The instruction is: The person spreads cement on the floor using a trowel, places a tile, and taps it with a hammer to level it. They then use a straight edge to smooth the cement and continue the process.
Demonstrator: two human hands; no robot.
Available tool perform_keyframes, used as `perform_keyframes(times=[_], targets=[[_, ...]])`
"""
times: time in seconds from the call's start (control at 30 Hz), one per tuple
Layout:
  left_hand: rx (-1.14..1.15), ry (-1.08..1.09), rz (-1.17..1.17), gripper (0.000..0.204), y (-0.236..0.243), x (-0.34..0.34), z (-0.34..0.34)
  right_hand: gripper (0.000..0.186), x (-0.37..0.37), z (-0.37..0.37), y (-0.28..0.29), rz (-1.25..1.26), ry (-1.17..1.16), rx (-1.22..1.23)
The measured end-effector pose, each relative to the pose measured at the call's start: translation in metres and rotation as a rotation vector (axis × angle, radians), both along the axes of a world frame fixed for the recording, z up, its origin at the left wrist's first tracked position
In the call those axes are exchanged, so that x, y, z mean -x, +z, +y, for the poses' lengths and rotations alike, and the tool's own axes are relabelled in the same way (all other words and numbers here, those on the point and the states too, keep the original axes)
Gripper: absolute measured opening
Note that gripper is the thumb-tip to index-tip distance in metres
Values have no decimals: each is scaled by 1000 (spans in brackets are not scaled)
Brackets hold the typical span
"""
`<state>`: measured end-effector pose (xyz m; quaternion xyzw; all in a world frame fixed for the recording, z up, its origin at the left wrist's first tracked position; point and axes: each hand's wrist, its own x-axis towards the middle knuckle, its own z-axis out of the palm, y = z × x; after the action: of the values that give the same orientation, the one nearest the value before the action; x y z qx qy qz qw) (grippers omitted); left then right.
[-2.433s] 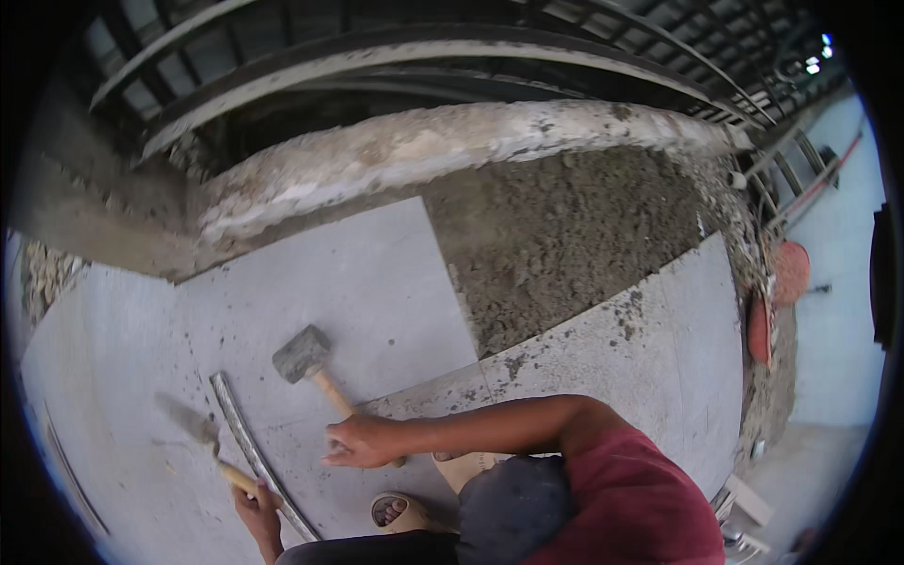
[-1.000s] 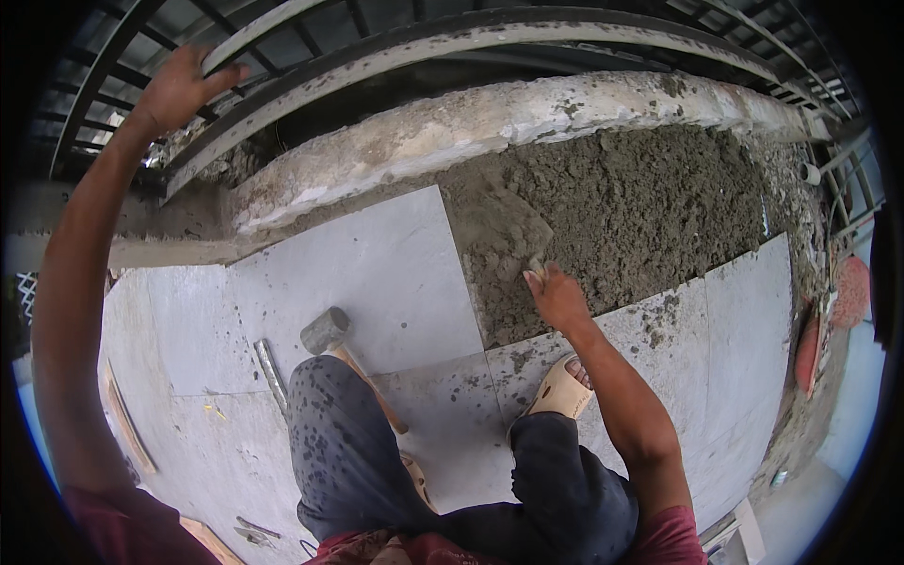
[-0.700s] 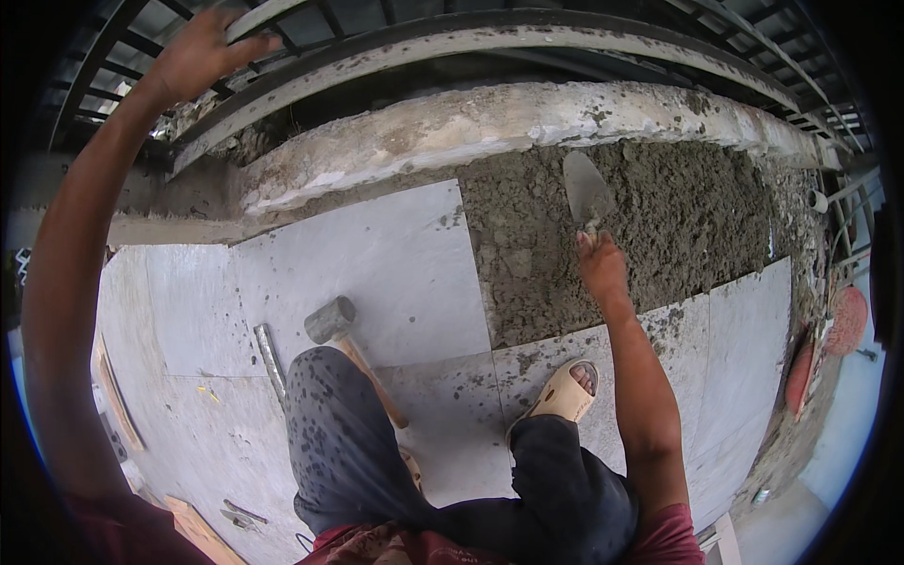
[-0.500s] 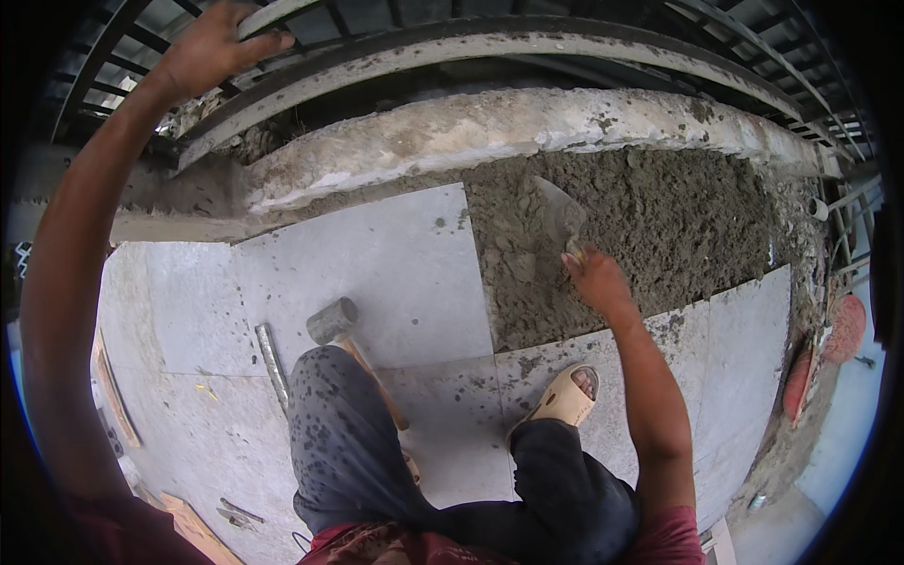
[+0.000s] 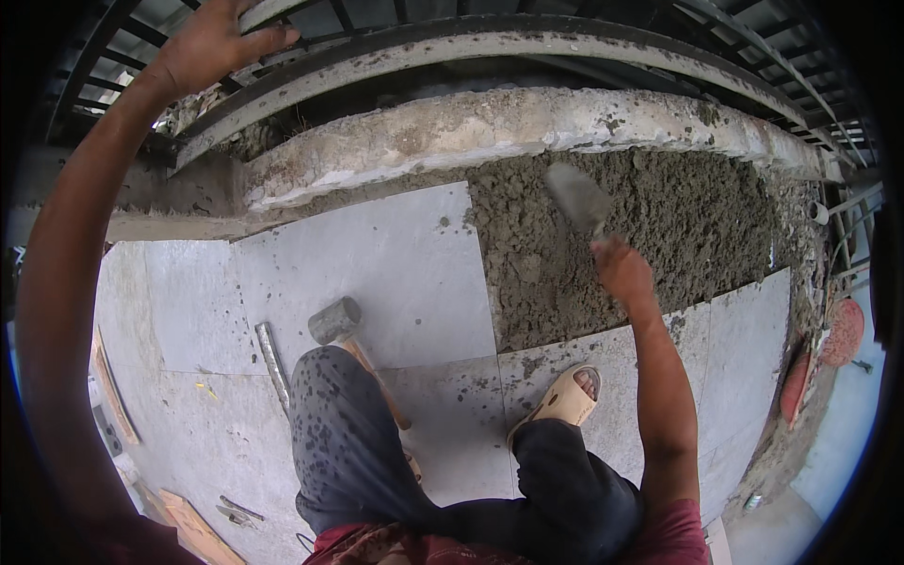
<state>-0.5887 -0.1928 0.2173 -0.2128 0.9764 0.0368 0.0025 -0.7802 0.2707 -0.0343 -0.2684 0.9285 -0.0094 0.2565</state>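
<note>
My right hand [image 5: 623, 270] is closed round the handle of a trowel [image 5: 576, 196]. Its pale metal blade lies over a bed of wet grey mortar [image 5: 687, 217], pointing toward the ledge at the back. Up at the far left, my left hand [image 5: 215, 42] grips a rail [image 5: 271, 11] of the metal railing, its thumb stretched along it. Large grey tiles [image 5: 367, 273] border the mortar on its left and near sides. By my left knee a mallet [image 5: 334, 320] with a grey head and wooden handle rests on a tile.
A rough concrete ledge [image 5: 424, 137] runs along the back below the railing. Beside the mallet lies a metal bar [image 5: 273, 365]. Wooden strips [image 5: 200, 527] and small tools [image 5: 240, 510] are at the lower left. Reddish objects [image 5: 841, 334] and pipes [image 5: 852, 202] stand at the right edge.
My right hand and the trowel have moved right and slightly toward the ledge over the mortar. The blade now shows flatter and broader. My left hand stays on the rail.
</note>
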Motion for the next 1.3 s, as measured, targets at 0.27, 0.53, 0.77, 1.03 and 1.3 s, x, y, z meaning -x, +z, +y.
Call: perform_keyframes(times=[0.27, 0.53, 0.77, 1.03, 1.3], targets=[[145, 1, 61, 54, -5, -7, -8, 45, -28, 13, -30, 53, 229, -22], [-43, 231, -94, 44, 23, 7, 41, 39, -40, 43, 18, 102, 5, 81], [58, 243, -41, 42, 25, -4, 22, 43, -116, 96, -10, 16, 232, 3], [421, -103, 101, 36, 3, -2, -38, 45, -131, 124, -50, -83, -41, -21], [-66, 241, 44, 33, 11, 3, 38, 48, -109, 125, -4, 48, -4, -117]])
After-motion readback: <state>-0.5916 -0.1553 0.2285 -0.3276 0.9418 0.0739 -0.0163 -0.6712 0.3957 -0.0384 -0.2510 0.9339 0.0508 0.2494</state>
